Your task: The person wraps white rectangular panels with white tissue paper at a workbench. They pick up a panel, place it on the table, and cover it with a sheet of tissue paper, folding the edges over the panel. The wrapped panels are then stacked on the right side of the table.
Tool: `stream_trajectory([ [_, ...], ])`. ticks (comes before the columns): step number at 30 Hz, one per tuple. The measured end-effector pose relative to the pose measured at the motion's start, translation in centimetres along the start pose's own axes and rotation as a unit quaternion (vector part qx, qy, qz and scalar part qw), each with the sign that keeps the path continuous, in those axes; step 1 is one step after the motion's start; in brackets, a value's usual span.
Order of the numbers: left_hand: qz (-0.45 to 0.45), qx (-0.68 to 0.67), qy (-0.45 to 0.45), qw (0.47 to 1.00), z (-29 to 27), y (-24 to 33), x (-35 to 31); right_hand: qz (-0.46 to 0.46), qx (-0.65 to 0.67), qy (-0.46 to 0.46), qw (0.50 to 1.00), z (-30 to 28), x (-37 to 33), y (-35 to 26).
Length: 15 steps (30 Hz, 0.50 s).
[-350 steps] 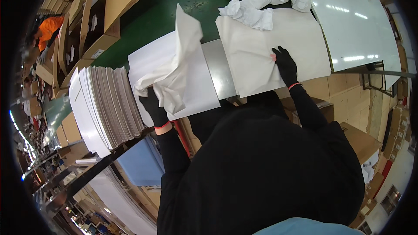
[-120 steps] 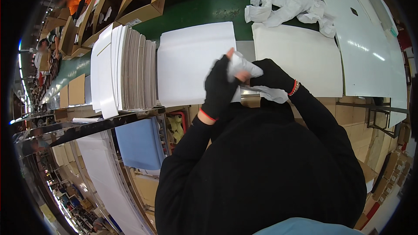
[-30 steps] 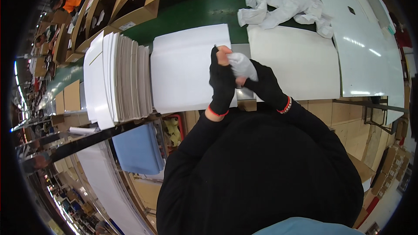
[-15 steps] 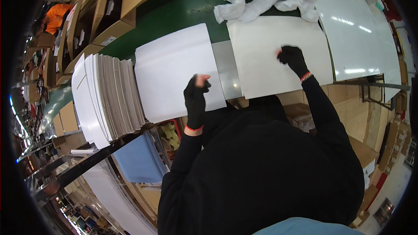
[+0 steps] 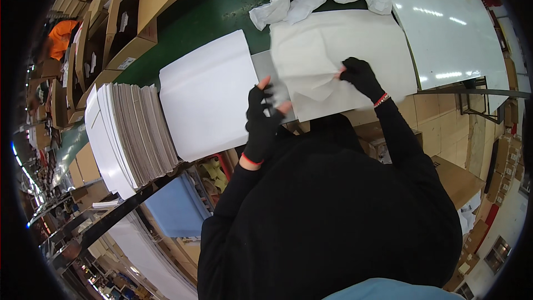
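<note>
Both hands had shifted: the black-gloved left hand [image 5: 264, 119] swung right, its fingers spread and holding nothing. The black-gloved right hand [image 5: 361, 79] pinched a thin cream paper sheet [image 5: 308, 58], wrinkled but still mostly flat. Smooth white paper [image 5: 208, 94] lay untouched leftward. Behind, crumpled white paper bundles [image 5: 313, 1] looked done, crowding the green tabletop [image 5: 222, 5]. Open brown cardboard boxes [image 5: 139, 47] stood farther left.

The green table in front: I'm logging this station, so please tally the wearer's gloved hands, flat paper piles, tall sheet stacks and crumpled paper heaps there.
Gloved hands: 2, left hand and right hand
Flat paper piles: 2, white pile and cream pile, bent sheet included
Tall stack: 1
Crumpled heap: 1
Total: 6
</note>
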<state>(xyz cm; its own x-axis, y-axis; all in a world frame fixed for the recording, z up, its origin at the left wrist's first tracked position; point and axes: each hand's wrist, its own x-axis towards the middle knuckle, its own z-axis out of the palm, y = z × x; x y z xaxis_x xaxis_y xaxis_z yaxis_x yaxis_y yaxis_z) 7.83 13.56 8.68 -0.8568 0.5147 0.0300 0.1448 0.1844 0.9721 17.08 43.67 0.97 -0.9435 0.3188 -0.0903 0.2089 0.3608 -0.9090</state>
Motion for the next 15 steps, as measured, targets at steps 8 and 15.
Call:
stream_trajectory([
  [8, 0.046, 0.126, 0.057, 0.989, -1.7, -5.4, 1.8, -0.045, 0.083, -0.096, 0.991, 3.1, -1.2, -7.2],
  [15, 0.065, -0.086, 0.182, 0.977, -15.0, -9.2, -0.7, -0.120, -0.251, 0.173, 0.945, 1.7, -3.3, 3.1],
])
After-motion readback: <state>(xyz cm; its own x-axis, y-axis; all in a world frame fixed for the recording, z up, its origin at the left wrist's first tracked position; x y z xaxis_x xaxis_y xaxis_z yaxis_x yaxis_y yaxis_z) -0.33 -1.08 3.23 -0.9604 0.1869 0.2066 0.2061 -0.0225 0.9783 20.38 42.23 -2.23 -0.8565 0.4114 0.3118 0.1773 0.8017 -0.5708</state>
